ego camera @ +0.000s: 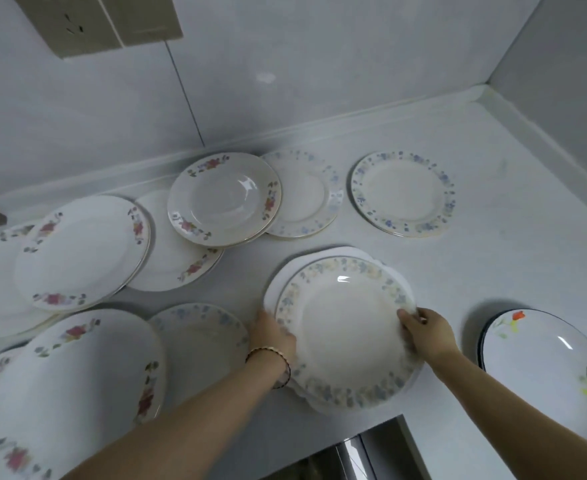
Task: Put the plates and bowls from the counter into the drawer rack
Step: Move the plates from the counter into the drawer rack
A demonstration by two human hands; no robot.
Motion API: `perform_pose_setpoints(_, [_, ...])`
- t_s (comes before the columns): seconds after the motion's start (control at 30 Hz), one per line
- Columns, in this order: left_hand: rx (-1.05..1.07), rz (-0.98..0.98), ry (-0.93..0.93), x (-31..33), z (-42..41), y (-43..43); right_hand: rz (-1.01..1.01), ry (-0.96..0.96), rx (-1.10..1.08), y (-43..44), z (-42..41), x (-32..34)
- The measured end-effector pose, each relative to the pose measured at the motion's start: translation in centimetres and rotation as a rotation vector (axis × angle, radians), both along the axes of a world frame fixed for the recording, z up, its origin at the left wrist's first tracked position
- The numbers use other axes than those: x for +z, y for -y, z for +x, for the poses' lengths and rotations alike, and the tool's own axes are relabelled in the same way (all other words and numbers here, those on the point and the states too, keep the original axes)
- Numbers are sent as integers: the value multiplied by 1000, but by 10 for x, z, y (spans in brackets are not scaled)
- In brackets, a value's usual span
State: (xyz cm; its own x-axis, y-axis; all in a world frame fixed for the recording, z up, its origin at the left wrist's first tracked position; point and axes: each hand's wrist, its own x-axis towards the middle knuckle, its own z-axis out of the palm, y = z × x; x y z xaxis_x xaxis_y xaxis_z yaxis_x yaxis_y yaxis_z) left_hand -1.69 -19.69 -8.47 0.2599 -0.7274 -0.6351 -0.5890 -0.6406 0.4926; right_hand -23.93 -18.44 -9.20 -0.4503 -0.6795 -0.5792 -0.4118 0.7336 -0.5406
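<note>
Now both hands clasp the round white blue-flowered plate (345, 332) atop its small stack, near on the white surface (492, 265): left hand (275, 336) curled at its left rim, right hand (427, 332) closed on its right rim.

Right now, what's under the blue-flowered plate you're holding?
Under the blue-flowered plate a white scalloped plate pokes out at the edges. Its middle is covered, so anything else beneath stays hidden.

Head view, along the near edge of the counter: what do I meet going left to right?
Large white oval platter with pink flowers → faint blue-flowered round plate → left hand → blue-and-yellow-rimmed white plate held by both hands → right hand → dark-rimmed white dish with orange flowers.
</note>
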Motion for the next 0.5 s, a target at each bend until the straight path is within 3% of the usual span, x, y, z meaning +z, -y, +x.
perform_pose_setpoints(0.27, [257, -97, -338, 37, 26, -91, -170, -41, 124, -74, 3, 47])
perform_pose_setpoints(0.5, [378, -260, -273, 57, 72, -246, -273, 2, 323, -192, 48, 67])
